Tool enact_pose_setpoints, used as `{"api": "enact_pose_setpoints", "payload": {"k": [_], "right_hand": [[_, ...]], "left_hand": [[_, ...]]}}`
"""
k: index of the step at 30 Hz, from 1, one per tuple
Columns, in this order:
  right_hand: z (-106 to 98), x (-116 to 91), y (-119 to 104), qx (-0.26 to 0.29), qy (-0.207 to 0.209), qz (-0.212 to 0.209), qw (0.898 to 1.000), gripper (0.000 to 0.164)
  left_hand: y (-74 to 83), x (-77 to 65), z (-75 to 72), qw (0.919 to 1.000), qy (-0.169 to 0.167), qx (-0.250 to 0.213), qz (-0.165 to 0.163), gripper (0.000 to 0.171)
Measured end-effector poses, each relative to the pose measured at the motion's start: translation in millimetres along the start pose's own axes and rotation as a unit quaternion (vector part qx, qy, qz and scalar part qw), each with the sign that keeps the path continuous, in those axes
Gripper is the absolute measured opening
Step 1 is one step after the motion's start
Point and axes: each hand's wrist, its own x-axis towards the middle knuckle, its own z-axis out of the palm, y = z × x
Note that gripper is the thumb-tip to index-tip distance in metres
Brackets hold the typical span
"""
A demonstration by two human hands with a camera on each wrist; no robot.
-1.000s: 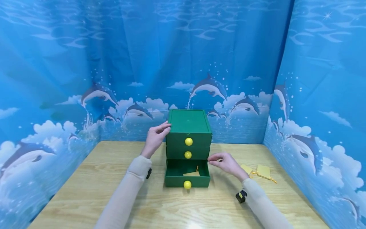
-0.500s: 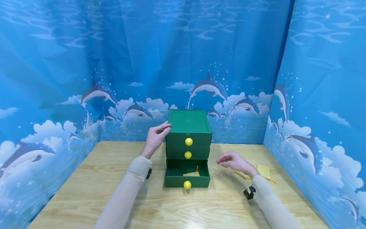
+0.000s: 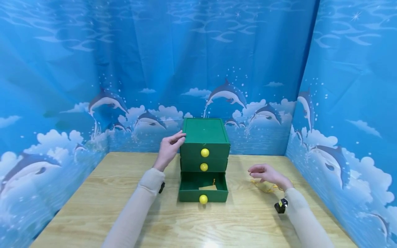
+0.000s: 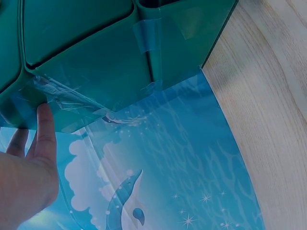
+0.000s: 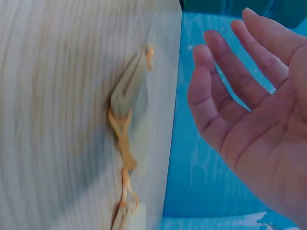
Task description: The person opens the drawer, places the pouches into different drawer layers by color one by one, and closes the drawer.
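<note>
A green cabinet [image 3: 204, 131] has three drawers with yellow ball knobs. Its bottom drawer [image 3: 192, 195] is pulled out and holds a small yellow pouch [image 3: 208, 188] with an orange string. My left hand [image 3: 170, 148] rests its fingers against the cabinet's upper left edge; in the left wrist view a fingertip of that hand [image 4: 33, 163] touches the green cabinet wall [image 4: 96, 76]. To the right, my right hand [image 3: 266, 173] hovers over the table with relaxed fingers, holding nothing. Below it lies a yellow drawstring pouch [image 3: 266, 187], partly covered by the hand. A second pouch [image 5: 123, 218] shows in the right wrist view.
A wooden table [image 3: 198, 224] bears everything. Blue curtains [image 3: 155, 69] printed with dolphins stand behind and at both sides. Clear tape [image 4: 72, 91] covers part of the cabinet wall.
My right hand has moved away from the cabinet's right side, going right until it is over the pouches. The left hand and the pulled-out drawer have stayed in place.
</note>
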Motion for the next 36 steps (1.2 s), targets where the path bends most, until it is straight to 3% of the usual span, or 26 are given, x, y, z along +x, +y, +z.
{"api": "enact_pose_setpoints", "payload": {"k": [7, 12, 22, 28, 32, 36], "right_hand": [[-13.7, -7.8, 13.9, -0.046, 0.01, -0.024, 0.999, 0.041], [-19.6, -11.5, 24.7, -0.073, -0.007, -0.038, 0.997, 0.042], [-22.6, -14.7, 39.7, -0.113, -0.014, -0.021, 0.993, 0.043], [-16.7, -12.8, 48.2, -0.096, -0.007, -0.036, 0.995, 0.04], [-11.5, -12.3, 49.5, -0.074, 0.006, -0.009, 0.997, 0.039], [-10.3, -10.4, 49.4, -0.096, 0.006, -0.004, 0.995, 0.035]], "left_hand": [[-0.5, 0.6, 0.4, 1.0, 0.0, -0.003, 0.001, 0.041], [-1.4, 1.8, 0.5, 1.0, -0.003, -0.003, 0.001, 0.041], [-1.5, 0.9, 0.0, 1.0, -0.004, -0.006, 0.003, 0.042], [-0.8, -0.1, 0.1, 1.0, -0.002, -0.005, -0.001, 0.041], [-0.7, 1.0, 0.7, 1.0, -0.001, -0.003, -0.002, 0.041], [-0.3, 1.4, 0.4, 1.0, 0.001, -0.004, -0.003, 0.04]]}}
